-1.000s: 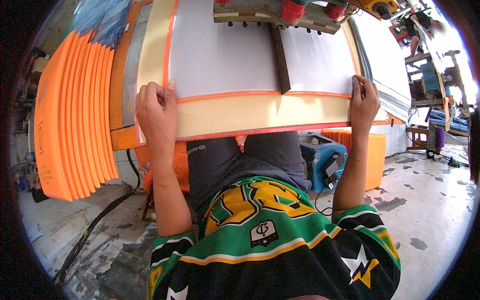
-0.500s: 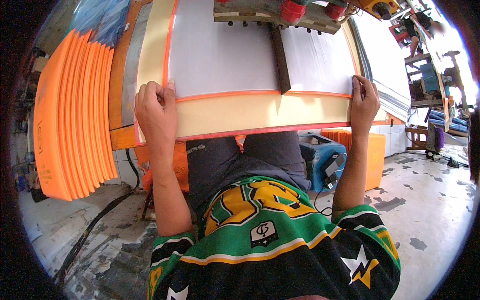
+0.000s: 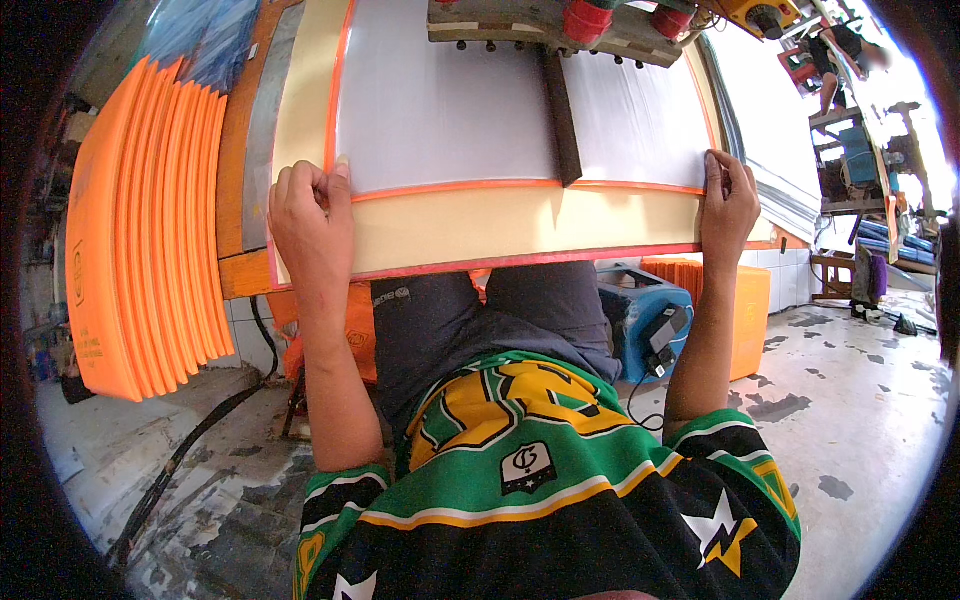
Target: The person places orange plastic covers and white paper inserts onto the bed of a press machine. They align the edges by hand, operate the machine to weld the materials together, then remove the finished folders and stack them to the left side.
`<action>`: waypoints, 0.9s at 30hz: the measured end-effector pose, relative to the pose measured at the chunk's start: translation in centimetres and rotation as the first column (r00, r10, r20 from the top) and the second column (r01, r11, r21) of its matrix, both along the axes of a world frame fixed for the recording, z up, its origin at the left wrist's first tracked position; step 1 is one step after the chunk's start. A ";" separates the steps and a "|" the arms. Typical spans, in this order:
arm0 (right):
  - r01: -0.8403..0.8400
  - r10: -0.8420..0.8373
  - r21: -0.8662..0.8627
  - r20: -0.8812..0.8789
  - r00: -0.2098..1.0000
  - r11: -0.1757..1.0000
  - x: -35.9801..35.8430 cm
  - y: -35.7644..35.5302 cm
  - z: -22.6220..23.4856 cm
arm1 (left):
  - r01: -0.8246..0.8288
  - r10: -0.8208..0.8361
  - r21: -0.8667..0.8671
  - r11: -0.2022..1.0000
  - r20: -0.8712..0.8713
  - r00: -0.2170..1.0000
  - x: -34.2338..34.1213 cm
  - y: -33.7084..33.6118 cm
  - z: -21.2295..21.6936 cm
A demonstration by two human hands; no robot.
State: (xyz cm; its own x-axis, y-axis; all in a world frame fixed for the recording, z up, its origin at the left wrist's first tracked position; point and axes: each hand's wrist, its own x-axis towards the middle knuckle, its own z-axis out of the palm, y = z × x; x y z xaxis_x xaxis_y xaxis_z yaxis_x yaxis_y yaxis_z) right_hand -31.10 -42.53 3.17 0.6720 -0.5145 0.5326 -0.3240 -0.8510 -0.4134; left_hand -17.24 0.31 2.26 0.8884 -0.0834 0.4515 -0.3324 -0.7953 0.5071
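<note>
Cream-coloured and edged in orange tape, the printing screen frame [image 3: 500, 225] lies flat on the work table [image 3: 245, 270], its near rail running left to right in front of the person and reaching almost to the table's near edge. The long axis of that rail runs crosswise; the pale mesh [image 3: 450, 110] stretches away from the body toward the squeegee carriage [image 3: 560, 25] at the far side, whose dark blade arm [image 3: 562, 125] points back down the middle.

The left hand [image 3: 310, 225] is curled closed over the near left corner of the frame, knuckles up, fingers folded onto the rail. The right hand [image 3: 728, 205] grips the near right corner with fingers wrapped over the edge. Holding both corners, well apart, likely keeps the frame square and level.

A stack of orange panels [image 3: 140, 220] stands on edge beside the table's left end. A blue box [image 3: 640, 320] and orange crate [image 3: 745, 315] sit on the floor under the table's right side.
</note>
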 end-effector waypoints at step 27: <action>0.003 -0.003 -0.002 -0.005 1.000 1.000 0.0 -0.3 -0.2 | -0.006 0.006 0.030 1.000 0.006 1.000 0.1 0.1 -0.2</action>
State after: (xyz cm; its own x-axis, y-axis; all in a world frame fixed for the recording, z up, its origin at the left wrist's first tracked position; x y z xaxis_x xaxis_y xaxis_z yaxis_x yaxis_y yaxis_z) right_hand -31.07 -42.78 3.00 0.6730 -0.5153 0.5306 -0.3285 -0.8510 -0.4098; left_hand -17.18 0.39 2.03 0.8860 -0.0917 0.4545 -0.3307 -0.8120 0.4809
